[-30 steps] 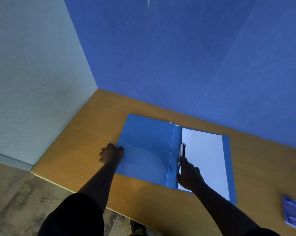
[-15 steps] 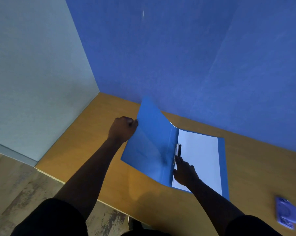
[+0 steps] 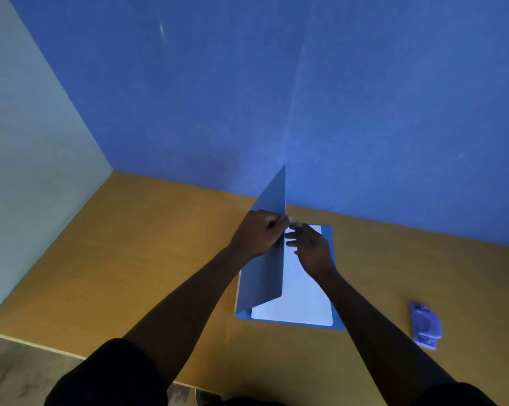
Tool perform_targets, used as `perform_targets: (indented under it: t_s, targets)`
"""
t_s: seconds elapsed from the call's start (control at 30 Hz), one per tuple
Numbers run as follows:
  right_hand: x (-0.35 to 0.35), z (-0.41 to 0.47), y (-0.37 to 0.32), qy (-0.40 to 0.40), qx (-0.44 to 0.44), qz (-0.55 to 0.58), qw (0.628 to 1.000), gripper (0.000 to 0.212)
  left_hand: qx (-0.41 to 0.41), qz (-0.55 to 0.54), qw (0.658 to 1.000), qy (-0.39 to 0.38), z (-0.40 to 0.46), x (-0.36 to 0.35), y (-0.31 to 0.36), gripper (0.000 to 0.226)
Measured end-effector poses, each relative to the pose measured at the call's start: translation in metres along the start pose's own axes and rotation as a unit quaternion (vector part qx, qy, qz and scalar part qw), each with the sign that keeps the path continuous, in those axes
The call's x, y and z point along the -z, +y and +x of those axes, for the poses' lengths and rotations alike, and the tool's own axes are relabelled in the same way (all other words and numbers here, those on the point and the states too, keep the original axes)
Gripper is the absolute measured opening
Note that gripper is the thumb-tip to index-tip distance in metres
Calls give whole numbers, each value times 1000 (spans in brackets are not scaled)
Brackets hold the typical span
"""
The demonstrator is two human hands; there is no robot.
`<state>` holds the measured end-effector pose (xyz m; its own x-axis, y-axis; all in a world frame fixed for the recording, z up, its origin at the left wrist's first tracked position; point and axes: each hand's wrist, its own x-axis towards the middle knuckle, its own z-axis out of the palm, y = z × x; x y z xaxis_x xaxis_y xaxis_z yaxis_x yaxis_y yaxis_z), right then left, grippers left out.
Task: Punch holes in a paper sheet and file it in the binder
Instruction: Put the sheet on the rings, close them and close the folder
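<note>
A blue binder [image 3: 336, 323] lies on the wooden table with a white paper sheet [image 3: 300, 300] filed inside it. Its front cover [image 3: 266, 268] stands nearly upright over the sheet. My left hand [image 3: 257, 232] grips the free edge of that cover. My right hand [image 3: 310, 247] hovers just right of the cover, above the sheet, with loosely spread fingers holding nothing. The binder's clip is hidden behind the raised cover and my hands.
A purple hole punch [image 3: 426, 323] lies on the table [image 3: 147, 247] to the right of the binder. Blue walls [image 3: 306, 98] close the table at the back and a pale wall [image 3: 27, 171] at the left. The table's front edge runs along the bottom left.
My left hand has lifted the front cover from flat on the table to nearly upright, swinging it rightward over the sheet. My right hand left the clip and rose beside the cover.
</note>
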<state>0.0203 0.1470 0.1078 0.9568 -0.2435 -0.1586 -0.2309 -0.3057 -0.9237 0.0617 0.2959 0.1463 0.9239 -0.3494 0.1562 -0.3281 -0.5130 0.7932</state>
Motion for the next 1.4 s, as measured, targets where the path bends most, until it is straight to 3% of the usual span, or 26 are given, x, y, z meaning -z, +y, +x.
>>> perform_targets:
  t_s: [0.1, 0.2, 0.4, 0.53, 0.67, 0.87, 1.07, 1.27, 1.4]
  targets:
    - [29, -3, -10, 7, -79, 138, 987, 40, 10, 25, 999, -30, 8, -35, 14, 54]
    - [51, -3, -7, 0, -102, 147, 984, 42, 27, 27, 998, -51, 12, -63, 19, 53]
    - [78, 6, 32, 24, -72, -115, 991, 16, 24, 88, 989, -118, 8, -88, -2, 30]
    - [88, 12, 62, 16, -106, -171, 979, 26, 115, 152, 977, -99, -3, -82, -30, 23]
    - [92, 18, 92, 20, -147, -171, 974, 46, 247, 217, 941, -84, -14, -77, -51, 53]
    - [90, 24, 133, 19, -190, -192, 962, 35, 374, 129, 912, -107, -20, -88, -75, 65]
    - [79, 28, 151, -3, -172, -286, 943, 32, 401, 47, 913, -66, -18, -96, -82, 69]
    - [74, 33, 155, 48, -199, -227, 952, 28, 387, 42, 920, -39, -15, -100, -90, 75]
    - [92, 39, 160, 29, -238, -242, 940, 24, 367, 35, 929, -40, -10, -105, -85, 78]
